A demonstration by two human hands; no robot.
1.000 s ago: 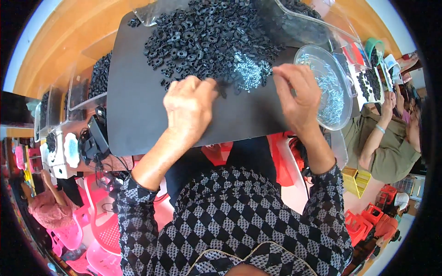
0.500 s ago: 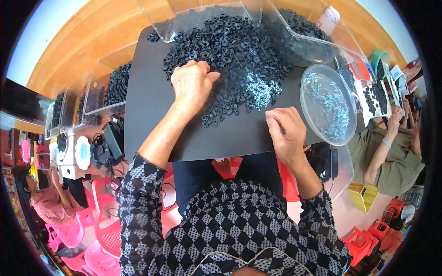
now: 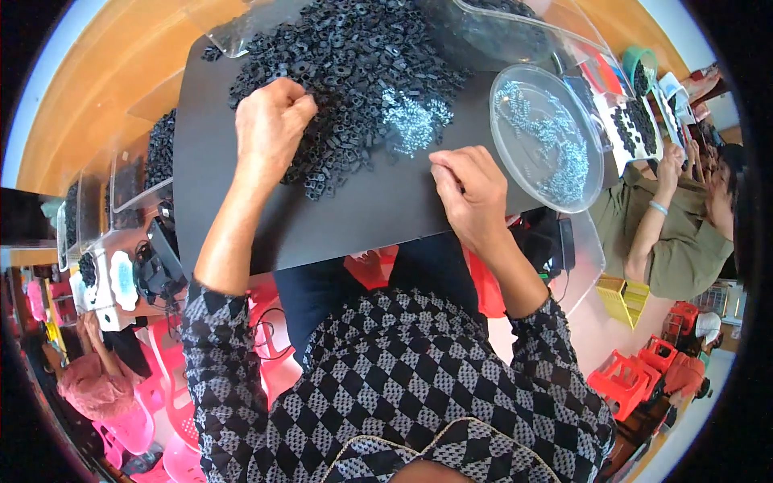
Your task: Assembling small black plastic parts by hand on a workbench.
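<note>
While I am watching from afar, one dark worktop (image 3: pixel 338 229) is spreading widest. One broad pile of black parts (image 3: pixel 342 60), too many for counting, is covering its far middle. One clear oval tray (image 3: pixel 519 151) is sitting rightward, holding scattered silver pieces (image 3: pixel 570 171). Two hands are curling inward: the left hand (image 3: pixel 270 129) over the pile's left edge, the right hand (image 3: pixel 475 193) near one small silver heap (image 3: pixel 409 121), which is lying at the pile's near-right edge. Whether fingertips are gripping anything, I cannot tell.
</note>
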